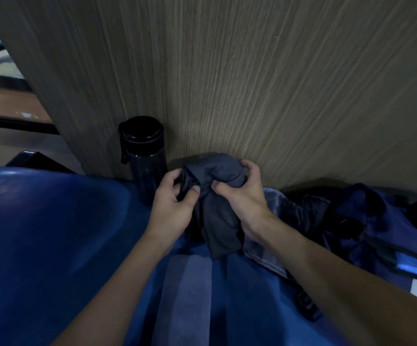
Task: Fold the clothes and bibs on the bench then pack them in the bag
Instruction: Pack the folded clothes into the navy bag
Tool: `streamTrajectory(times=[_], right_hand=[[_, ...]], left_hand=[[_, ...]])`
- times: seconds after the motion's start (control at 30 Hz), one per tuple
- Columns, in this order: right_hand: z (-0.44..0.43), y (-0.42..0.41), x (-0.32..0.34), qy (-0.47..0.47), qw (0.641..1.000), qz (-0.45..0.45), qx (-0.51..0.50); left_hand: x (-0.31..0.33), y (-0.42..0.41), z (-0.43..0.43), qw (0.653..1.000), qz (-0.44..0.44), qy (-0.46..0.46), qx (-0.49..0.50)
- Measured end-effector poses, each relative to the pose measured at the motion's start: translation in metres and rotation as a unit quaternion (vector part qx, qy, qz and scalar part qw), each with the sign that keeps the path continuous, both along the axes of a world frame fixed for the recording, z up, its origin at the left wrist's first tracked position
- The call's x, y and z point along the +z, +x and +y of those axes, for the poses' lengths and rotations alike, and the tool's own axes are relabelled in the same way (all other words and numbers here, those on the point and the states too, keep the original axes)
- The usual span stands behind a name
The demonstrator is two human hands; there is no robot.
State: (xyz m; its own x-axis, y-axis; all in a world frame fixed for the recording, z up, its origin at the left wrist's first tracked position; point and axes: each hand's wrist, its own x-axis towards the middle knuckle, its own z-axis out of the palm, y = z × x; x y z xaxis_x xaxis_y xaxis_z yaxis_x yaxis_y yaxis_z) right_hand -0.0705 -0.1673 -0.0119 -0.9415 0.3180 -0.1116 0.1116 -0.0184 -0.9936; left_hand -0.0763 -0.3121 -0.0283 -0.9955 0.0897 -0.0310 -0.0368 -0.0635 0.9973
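Dim, bluish light; deep shadows at right, soft motion blur, wide-angle bending at edges.

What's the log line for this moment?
phase: folding; left hand: grips grey garment; right hand: grips garment; bottle: garment's left; bag: garment's right

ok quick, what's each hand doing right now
Left hand: closed, gripping the grey garment.
Right hand: closed, gripping the same garment.
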Motion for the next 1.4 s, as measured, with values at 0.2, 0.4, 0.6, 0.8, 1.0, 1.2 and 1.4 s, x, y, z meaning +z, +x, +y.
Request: streamTrajectory(times=[0.2,0.4,0.6,0.8,1.0,1.2,1.4], right_hand=[[0.012,0.028,0.037,-0.068,0.995,0.053,-0.047],[0.036,0.068,0.073,-0.140,0.983,0.086,-0.081],[0.089,0.120,0.097,-0.131,0.982,0.113,-0.074],[0.168,0.189,0.130,0.149,0.984,0.080,0.057],[0.208,0.248,0.151,0.229,0.964,0.030,0.134],[0.241,0.278,0.133,0.200,0.976,0.084,0.030],[0.271,0.300,0.116,0.133,0.977,0.151,-0.074]], left_hand=[[0.036,0.033,0.007,0.994,0.018,0.040,-0.104],[0.071,0.058,0.035,0.989,0.041,0.027,-0.142],[0.109,0.086,0.072,0.977,0.118,-0.047,-0.170],[0.147,0.104,0.106,0.884,0.247,-0.238,-0.318],[0.176,0.129,0.163,0.774,0.314,-0.362,-0.414],[0.176,0.153,0.203,0.753,0.354,-0.376,-0.408],[0.168,0.164,0.225,0.773,0.324,-0.330,-0.435]])
